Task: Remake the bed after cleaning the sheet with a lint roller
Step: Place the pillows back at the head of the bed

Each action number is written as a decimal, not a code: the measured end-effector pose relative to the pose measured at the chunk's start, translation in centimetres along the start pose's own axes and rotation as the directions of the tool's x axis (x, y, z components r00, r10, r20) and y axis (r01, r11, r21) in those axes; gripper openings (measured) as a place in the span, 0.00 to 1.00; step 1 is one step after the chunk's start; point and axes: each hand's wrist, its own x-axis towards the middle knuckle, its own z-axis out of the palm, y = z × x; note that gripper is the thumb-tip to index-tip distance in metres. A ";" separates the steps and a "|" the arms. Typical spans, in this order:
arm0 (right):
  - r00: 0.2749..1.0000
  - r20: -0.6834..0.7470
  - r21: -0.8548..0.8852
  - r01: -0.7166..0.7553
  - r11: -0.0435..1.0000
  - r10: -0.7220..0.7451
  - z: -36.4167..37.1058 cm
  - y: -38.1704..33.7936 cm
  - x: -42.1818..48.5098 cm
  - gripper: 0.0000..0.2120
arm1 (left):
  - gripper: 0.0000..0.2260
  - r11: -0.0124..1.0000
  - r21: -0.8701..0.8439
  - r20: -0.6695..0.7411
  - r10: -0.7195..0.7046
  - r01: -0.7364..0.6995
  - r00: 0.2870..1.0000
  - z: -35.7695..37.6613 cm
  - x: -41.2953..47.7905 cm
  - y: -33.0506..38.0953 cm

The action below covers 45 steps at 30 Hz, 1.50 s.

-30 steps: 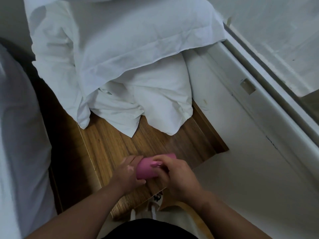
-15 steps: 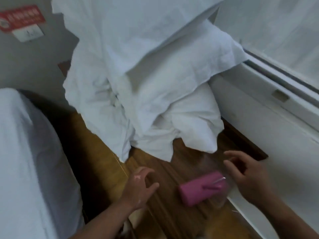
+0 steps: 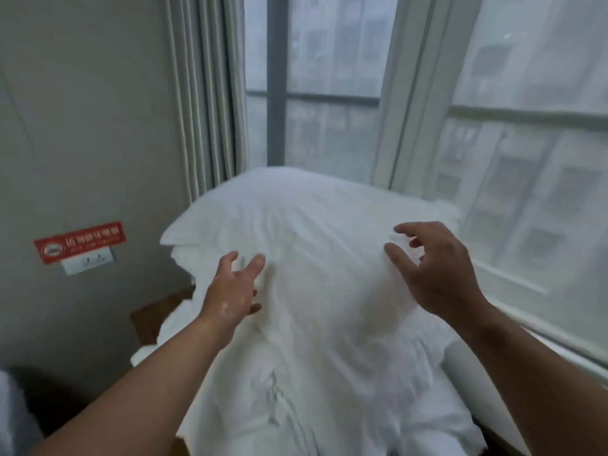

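**Both hands out and empty over the pillow**

Your left hand (image 3: 235, 287) reaches forward with the fingers straight and spread, at the left slope of the top pillow (image 3: 312, 212). It holds nothing. Blur hides whether the fingertips touch the cloth. Your right hand (image 3: 441, 271) is out over the right side of the same pillow, fingers apart and loosely curled, gripping nothing. Whether it touches the cloth cannot be told either. The two hands are well apart, with the pillow's crown between them.

The pillow lies on top of a heap of white bedding (image 3: 312, 390). The heap runs down toward you in creases and folds and fills the middle of the view between your forearms. It stands in the corner between the grey wall (image 3: 82, 126) on your left and the window (image 3: 329, 60) behind it. A bit of brown wood (image 3: 153, 315) shows just beside the heap's left edge.

On the wall a red sign (image 3: 80, 241) sits right above a white switch plate (image 3: 88, 263). A pleated curtain (image 3: 207, 93) hangs where the wall meets the window, and a sheer (image 3: 526, 143) covers the glass on your right. At the lower left corner a blurred white edge of the bed (image 3: 10, 406) shows.
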 end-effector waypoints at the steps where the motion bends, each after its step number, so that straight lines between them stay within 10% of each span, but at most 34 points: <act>1: 0.999 0.038 -0.044 0.006 0.999 -0.004 0.5 -0.2 2.0 0.18 | 0.38 1.000 0.001 -0.002 -0.025 0.025 1.000 0.4 1.3 1.2; 8: 0.904 0.391 -0.383 -0.013 0.924 0.175 6.1 -0.2 15.0 0.41 | 0.49 0.976 0.067 -0.110 -0.199 0.207 0.974 3.3 6.3 4.0; 13: 0.783 0.557 -0.317 -0.111 0.942 0.279 10.3 1.5 19.5 0.56 | 0.54 0.974 -0.010 -0.181 -0.226 0.228 0.957 5.3 8.0 2.7; 17: 0.753 0.609 -0.195 -0.162 0.967 0.249 11.7 2.5 19.1 0.49 | 0.51 0.973 -0.190 -0.222 -0.169 0.128 0.960 6.9 8.5 2.2; 25: 0.946 0.324 0.038 -0.007 0.999 -0.006 9.3 -4.4 19.5 0.31 | 0.43 0.953 -0.145 -0.289 0.217 -0.267 0.932 5.6 7.2 7.1; 36: 0.975 0.030 0.399 0.192 0.897 -0.222 11.7 -26.3 15.7 0.30 | 0.46 0.828 0.016 -0.485 0.497 -0.561 0.720 -15.3 2.4 13.1; 45: 0.877 0.163 0.696 0.222 0.683 -0.452 27.9 -48.3 4.8 0.24 | 0.50 0.893 0.100 -0.738 0.363 -0.439 0.569 -40.8 -3.9 4.1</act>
